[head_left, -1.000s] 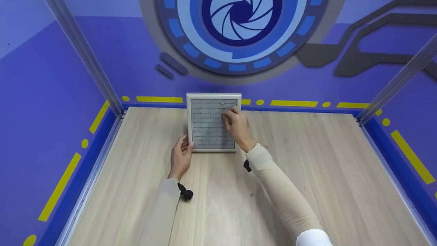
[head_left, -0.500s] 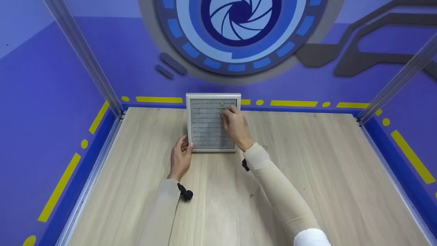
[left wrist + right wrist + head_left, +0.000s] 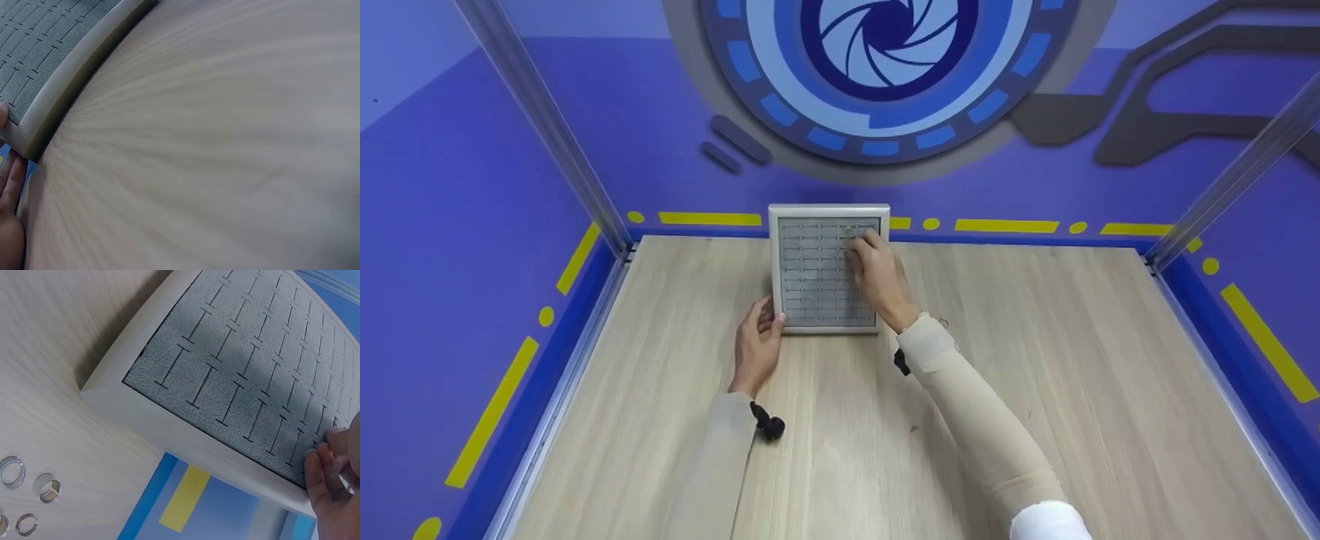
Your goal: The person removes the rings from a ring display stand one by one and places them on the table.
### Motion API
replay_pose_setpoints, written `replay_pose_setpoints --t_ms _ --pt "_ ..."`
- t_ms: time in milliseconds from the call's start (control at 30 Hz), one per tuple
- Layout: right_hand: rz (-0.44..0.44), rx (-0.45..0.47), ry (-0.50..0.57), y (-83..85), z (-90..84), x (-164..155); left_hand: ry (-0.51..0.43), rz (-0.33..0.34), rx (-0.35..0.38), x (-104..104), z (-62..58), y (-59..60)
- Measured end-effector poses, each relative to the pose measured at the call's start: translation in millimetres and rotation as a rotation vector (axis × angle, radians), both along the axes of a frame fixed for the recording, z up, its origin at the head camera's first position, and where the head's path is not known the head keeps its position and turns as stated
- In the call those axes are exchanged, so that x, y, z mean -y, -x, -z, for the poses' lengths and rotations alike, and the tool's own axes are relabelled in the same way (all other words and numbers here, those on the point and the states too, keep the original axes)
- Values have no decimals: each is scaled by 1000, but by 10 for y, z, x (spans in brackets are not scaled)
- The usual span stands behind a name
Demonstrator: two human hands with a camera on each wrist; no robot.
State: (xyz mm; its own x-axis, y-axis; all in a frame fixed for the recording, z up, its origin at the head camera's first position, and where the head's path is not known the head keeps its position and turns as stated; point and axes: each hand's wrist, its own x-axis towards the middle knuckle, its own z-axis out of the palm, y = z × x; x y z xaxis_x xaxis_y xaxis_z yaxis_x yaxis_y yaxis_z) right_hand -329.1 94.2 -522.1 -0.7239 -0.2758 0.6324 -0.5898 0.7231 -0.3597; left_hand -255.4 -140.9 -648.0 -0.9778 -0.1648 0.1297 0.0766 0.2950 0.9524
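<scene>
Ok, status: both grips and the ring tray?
Left grip holds tray, lower left. Right grip at upper slots, contents hidden. Loose rings right of tray; no obstruction seen.

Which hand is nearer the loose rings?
Right. The rings lie right of the tray, near the right hand at its upper right; the left hand grips the tray's lower left corner, farther off.

Room before the slotted tray (image 3: 814, 274), wall (image 3: 690, 172) behind, gap unclear, rings (image 3: 39, 484) at right.

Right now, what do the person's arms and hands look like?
The left hand and right hand are ungloved. Left sleeve is greyish beige; right sleeve is beige, with a paler cuff and white fabric farther up. Each wrist bears a small black attachment.
</scene>
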Motion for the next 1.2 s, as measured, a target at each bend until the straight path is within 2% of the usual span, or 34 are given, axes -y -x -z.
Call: replay_pose_setpoints --t_ms 400,600,767,1000,1200 --pt "-8 13 -63 -22 -29 -28 -22 3 12 -6 13 1" --pt "-8 42 -88 -36 -40 -49 -19 5 -7 -6 16 1" --pt "-27 23 -82 -46 -33 -85 -17 6 0 -5 16 3" --pt "-27 -1 -90 -98 -26 -146 -5 -3 11 -7 7 19" --pt "-25 29 -108 -181 -15 -213 -8 -4 19 -9 4 11"
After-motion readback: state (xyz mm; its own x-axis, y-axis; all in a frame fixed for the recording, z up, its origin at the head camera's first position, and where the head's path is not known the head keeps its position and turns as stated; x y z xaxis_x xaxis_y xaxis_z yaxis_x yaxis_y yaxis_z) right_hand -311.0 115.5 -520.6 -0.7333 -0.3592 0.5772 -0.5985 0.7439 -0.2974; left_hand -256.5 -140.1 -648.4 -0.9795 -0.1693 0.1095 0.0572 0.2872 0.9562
